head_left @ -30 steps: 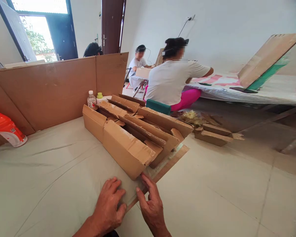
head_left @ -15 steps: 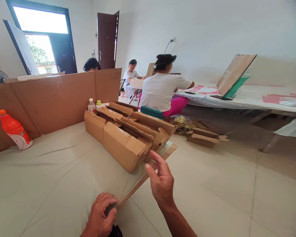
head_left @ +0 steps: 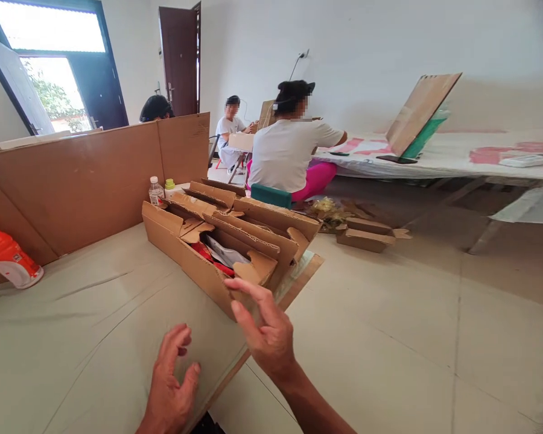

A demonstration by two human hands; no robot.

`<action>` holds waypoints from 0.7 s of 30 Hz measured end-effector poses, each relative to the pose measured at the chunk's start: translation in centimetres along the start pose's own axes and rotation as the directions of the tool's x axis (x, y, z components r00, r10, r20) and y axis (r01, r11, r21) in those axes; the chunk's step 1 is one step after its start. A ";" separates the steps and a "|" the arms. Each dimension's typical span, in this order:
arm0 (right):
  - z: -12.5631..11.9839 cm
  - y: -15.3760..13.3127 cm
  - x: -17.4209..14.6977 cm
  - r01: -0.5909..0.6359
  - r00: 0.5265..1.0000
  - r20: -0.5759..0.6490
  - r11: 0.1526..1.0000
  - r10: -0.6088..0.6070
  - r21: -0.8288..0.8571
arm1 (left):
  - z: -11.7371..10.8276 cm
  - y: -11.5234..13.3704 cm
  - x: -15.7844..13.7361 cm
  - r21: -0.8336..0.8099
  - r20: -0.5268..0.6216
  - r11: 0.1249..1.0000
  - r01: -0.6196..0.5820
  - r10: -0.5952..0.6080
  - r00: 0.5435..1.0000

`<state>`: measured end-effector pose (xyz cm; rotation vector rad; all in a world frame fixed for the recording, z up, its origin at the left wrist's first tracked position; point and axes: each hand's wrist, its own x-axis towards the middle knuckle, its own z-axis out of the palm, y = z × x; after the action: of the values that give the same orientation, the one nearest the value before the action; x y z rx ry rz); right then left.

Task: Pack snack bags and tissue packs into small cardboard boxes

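A long cardboard box (head_left: 194,271) stands at the front of a group of boxes on the covered table, its top open. Inside it lie a red packet (head_left: 212,259) and a silvery-white packet (head_left: 226,250). My right hand (head_left: 269,328) is at the near corner of this box, forefinger against or just in front of its edge, thumb apart; whether it touches cannot be told. Low over the tabletop, my left hand (head_left: 172,377) is empty, with fingers bent and spread. Behind the front box sit more open cardboard boxes (head_left: 253,232).
A cardboard panel (head_left: 95,187) screens the table's far side, with an orange bottle (head_left: 11,256) before it. A clear bottle (head_left: 156,191) stands behind the boxes. A person in a white shirt (head_left: 278,154) sits beyond, and an open box (head_left: 366,235) lies on the floor.
The front box's top flap has opened, showing the packets. My right hand has moved left along the box's near end. My left hand has lifted and opened. The view has shifted slightly.
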<state>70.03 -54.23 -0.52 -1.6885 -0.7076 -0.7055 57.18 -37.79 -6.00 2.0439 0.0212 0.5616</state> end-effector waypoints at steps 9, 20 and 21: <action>-0.9 0.4 1.2 0.259 0.956 0.149 0.965 -0.251 -0.041 | 1.8 4.1 9.1 0.370 -0.047 0.842 -0.394 0.440 0.897; -2.5 0.7 2.1 0.269 0.922 0.280 0.963 -0.267 0.032 | 3.4 2.2 10.3 0.337 -0.020 0.845 -0.415 0.447 0.894; -2.7 0.9 2.6 0.243 0.929 0.277 0.969 -0.243 0.037 | 3.4 2.1 10.2 0.339 -0.020 0.844 -0.416 0.448 0.894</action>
<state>72.13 -56.83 1.49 -1.7347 -1.1329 -0.6403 67.16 -39.19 -1.80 2.3571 -0.3189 0.9980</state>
